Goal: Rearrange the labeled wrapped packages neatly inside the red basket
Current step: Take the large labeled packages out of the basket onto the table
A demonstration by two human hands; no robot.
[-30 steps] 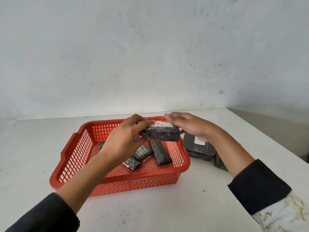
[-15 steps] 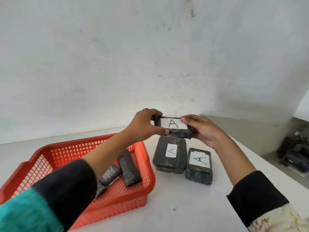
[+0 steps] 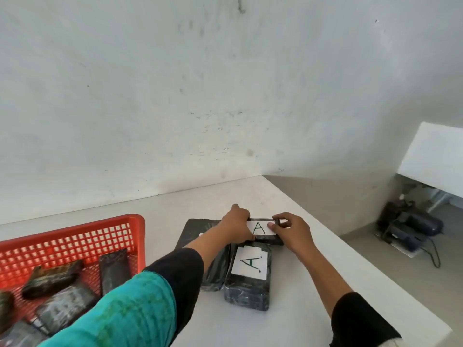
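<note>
Since a second ago, both hands have carried the small labeled package out from over the red basket [image 3: 75,231] and across to the worktop [image 3: 295,321] on its right, and the view has swung that way too.

Going left to right: the basket is sitting at about 8 o'clock in the view, holding several dark wrapped packages [image 3: 62,306] lying at mixed angles — none of them is showing a label from here. An upright dark slab [image 3: 114,269] is leaning near the basket's right wall. Just right of the basket, a larger dark package [image 3: 195,229] is lying flat on the worktop, mostly hidden by the left forearm. At 6 o'clock from the hands, a package marked "A" [image 3: 249,279] is resting flat, touching its neighbour.

The left hand [image 3: 236,227] is pinching one end of the small "A" package [image 3: 263,230], fingers curled over its far edge; the right hand [image 3: 292,232] is pinching the other end between thumb and fingertips. It seems to be resting on or just above the others.

Judging by this, the task is still in its clearing-out stage — the labeled packages are gathering outside the basket, and neat repacking is yet to come.
</note>
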